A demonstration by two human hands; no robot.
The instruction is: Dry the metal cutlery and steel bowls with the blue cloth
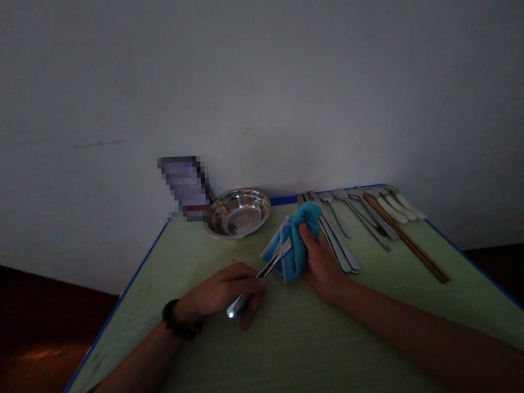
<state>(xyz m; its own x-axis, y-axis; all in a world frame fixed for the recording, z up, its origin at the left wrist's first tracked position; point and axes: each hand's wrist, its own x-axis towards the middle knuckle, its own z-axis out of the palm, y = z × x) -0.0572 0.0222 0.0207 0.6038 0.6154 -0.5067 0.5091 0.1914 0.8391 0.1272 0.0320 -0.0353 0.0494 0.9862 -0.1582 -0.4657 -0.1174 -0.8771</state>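
Observation:
My left hand (237, 287) is closed around the handle of a metal fork (269, 267), thumb on top. The fork's handle end points toward me, and its head lies against a folded blue cloth (296, 247) with a pale edge. My right hand (323, 263) grips that cloth, its thumb pressed on the front and its other fingers mostly hidden behind. Just beyond my right hand, several table knives (340, 242) lie side by side, with a small spoon (336, 213) to their right.
A shiny steel bowl (237, 215) stands at the back beside a blurred-out screen (185, 185). Along the right lie more metal cutlery (367, 218), brown chopsticks (407, 236) and white-handled utensils (393, 208). A wall (257, 92) borders the green, blue-edged table (169, 270) behind.

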